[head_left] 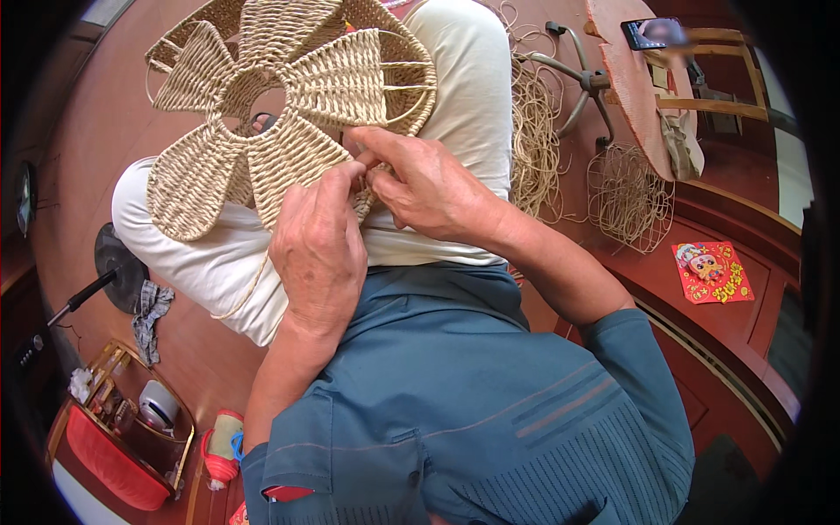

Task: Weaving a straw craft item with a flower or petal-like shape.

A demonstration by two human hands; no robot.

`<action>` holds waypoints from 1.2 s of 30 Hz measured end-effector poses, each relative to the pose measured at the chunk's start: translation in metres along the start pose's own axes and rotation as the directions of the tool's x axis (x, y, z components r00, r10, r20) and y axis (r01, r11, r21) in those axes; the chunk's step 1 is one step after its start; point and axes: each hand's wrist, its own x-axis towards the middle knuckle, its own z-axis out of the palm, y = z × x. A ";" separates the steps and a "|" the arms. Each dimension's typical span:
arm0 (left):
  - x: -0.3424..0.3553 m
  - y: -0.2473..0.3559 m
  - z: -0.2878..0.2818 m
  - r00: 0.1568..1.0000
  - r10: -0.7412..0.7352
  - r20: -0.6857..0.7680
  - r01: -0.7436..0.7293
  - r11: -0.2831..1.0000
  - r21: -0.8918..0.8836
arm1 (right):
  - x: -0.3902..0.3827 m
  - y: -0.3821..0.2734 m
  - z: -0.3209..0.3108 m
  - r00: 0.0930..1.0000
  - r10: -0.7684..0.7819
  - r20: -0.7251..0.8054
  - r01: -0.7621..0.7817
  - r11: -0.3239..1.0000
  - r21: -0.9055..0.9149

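A flower-shaped woven straw basket (337,83) rests across my lap, its petals joined around a ring with an open centre. Behind the petals curves a wider woven rim, and bare cords span a gap at the right petal's outer end. At the lower right petal's edge, my left hand (317,236) is closed in a pinch. Meeting it there, my right hand (433,188) also has its fingers bent and pressed at the weave. The fingers hide the exact spot they grip. A loose straw cord (255,284) trails from beneath my left hand over the white trousers.
On the floor to the right lie a heap of straw cord (535,131) and a wire frame (632,197). Farther right, a phone (643,33) is by a cloth-covered table (634,96). A red-seated chair (109,459) and a red bottle (220,451) are at lower left.
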 end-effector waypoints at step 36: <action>-0.007 -0.005 0.005 0.959 0.154 -0.237 -0.161 0.987 -0.011 | -0.033 0.013 -0.020 0.968 0.235 0.086 -0.151 0.274 0.950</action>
